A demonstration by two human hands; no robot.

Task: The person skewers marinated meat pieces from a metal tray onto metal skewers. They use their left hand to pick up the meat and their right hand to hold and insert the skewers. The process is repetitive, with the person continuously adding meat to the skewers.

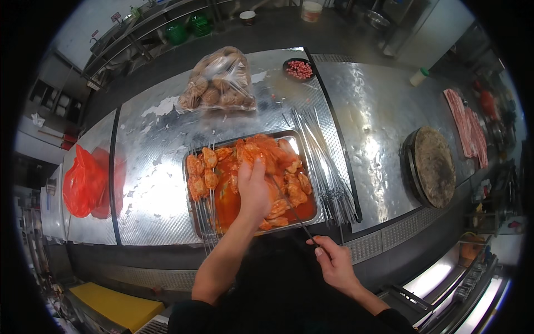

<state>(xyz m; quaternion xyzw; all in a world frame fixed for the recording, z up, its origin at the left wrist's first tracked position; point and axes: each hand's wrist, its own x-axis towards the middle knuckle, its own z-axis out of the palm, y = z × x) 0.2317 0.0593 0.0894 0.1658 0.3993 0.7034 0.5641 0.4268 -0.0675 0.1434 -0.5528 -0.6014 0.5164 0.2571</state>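
A steel tray holds pieces of raw chicken in orange-red marinade. My left hand is over the tray's middle, its fingers closed on a marinated chicken piece that they partly hide. Below the tray's near right corner, my right hand grips the handle end of a metal skewer. That skewer slants up and left over the tray, its tip close to my left hand. Several loaded chicken skewers lie along the tray's left side, handles towards me. To the right of the tray lies a bundle of bare metal skewers.
Beyond the tray sit a clear plastic bag of round brown items and a black bowl of small reddish pieces. A red plastic bag is at the left. Rightward are a round chopping block, slabs of raw meat and a green-capped container.
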